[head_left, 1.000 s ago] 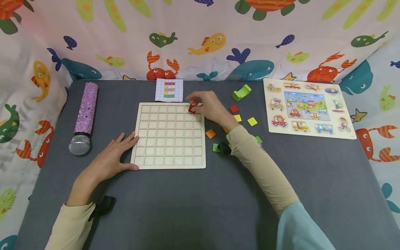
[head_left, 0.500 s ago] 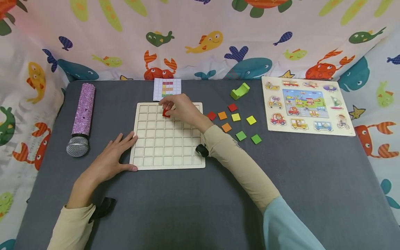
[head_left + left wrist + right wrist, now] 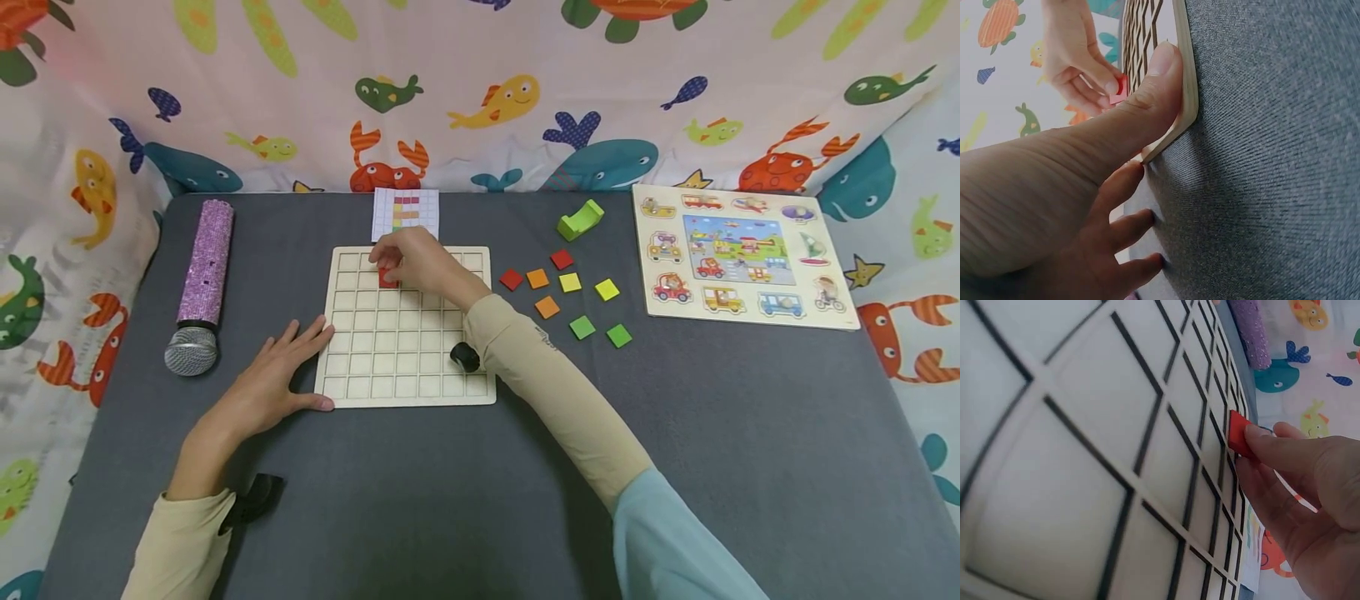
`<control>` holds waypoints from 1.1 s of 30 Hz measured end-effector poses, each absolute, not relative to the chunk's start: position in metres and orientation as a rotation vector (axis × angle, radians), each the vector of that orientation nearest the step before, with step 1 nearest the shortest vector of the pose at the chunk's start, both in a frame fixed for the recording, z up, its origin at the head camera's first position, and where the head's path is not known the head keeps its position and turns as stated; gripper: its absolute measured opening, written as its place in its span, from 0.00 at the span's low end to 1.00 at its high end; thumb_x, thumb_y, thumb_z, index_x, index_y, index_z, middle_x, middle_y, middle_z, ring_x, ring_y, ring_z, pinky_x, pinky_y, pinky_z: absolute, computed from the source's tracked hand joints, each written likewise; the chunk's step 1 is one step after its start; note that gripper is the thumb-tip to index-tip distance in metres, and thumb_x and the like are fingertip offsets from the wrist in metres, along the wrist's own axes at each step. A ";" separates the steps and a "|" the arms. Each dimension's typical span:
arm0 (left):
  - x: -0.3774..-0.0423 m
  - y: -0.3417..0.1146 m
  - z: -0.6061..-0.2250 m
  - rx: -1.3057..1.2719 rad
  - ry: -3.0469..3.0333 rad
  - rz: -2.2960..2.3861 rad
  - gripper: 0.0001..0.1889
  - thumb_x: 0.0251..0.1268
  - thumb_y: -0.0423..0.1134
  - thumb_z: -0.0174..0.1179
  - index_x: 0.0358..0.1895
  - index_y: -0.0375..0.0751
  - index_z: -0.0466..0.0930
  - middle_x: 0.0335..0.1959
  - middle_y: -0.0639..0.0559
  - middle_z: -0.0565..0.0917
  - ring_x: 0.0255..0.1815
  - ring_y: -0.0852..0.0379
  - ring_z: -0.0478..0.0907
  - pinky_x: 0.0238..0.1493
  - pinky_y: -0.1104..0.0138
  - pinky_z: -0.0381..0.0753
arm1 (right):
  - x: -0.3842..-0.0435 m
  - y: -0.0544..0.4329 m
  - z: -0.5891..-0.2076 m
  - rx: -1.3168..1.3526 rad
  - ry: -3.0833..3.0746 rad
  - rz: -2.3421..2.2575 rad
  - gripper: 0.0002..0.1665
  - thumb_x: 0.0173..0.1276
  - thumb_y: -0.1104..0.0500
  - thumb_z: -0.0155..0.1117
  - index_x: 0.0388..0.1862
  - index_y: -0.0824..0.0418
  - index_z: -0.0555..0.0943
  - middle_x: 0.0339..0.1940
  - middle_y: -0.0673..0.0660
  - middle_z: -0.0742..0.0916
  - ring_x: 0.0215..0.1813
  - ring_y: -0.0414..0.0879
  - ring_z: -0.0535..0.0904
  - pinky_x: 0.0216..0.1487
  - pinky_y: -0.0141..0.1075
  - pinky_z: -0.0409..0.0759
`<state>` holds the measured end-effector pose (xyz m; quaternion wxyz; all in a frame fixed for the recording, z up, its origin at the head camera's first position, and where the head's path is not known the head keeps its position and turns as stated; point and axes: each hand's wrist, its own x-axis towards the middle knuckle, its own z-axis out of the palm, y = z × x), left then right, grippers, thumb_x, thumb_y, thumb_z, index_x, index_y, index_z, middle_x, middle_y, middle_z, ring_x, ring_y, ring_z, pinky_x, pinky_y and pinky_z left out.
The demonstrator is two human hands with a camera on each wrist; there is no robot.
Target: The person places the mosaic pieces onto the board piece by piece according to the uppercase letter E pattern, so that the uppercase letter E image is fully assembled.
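A pale wooden grid board (image 3: 405,367) lies on the grey table. My right hand (image 3: 420,260) pinches a red square tile (image 3: 387,278) close over the second row of cells from the far edge, left of the middle. In the right wrist view the red tile (image 3: 1242,433) stands tilted at the grid lines, thumb on its face. My left hand (image 3: 262,379) rests at the board's left edge with fingers spread, thumb at the near left corner. In the left wrist view the left thumb (image 3: 1147,94) lies on the board's rim.
Right of the board lie several loose tiles: red (image 3: 561,259), orange (image 3: 537,278), yellow (image 3: 607,289) and green (image 3: 581,327). A pattern card (image 3: 384,218) sits beyond the board. A green curved block (image 3: 581,221), a picture puzzle (image 3: 750,308) and a glittery microphone (image 3: 204,267) lie around.
My right hand has carried the red tile leftward across the board, from the far right corner to left of the middle. The left hand stays at the board's edge.
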<state>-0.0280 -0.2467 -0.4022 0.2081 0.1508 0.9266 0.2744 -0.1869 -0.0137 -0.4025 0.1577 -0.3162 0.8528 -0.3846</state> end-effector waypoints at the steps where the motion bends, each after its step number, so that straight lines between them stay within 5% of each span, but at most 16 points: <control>1: -0.028 -0.247 -0.402 0.421 2.580 0.765 0.53 0.48 0.44 0.75 0.77 0.36 0.53 0.79 0.39 0.49 0.77 0.31 0.37 0.73 0.38 0.34 | -0.186 -0.014 -0.403 -0.906 2.440 -1.095 0.12 0.63 0.69 0.69 0.46 0.66 0.85 0.37 0.55 0.86 0.40 0.43 0.79 0.45 0.27 0.76; 17: -0.027 -0.248 -0.402 0.424 2.573 0.780 0.54 0.49 0.45 0.75 0.77 0.36 0.52 0.79 0.38 0.48 0.77 0.31 0.36 0.73 0.38 0.34 | -0.181 -0.002 -0.403 -0.913 2.464 -1.105 0.13 0.67 0.69 0.64 0.51 0.65 0.83 0.42 0.55 0.87 0.45 0.43 0.80 0.49 0.27 0.76; 33: -0.025 -0.245 -0.401 0.392 2.558 0.809 0.53 0.48 0.43 0.75 0.77 0.35 0.52 0.79 0.39 0.47 0.78 0.32 0.34 0.73 0.39 0.32 | -0.181 0.109 -0.379 -0.861 2.574 -0.834 0.18 0.68 0.74 0.58 0.53 0.64 0.83 0.45 0.58 0.87 0.48 0.49 0.82 0.51 0.38 0.81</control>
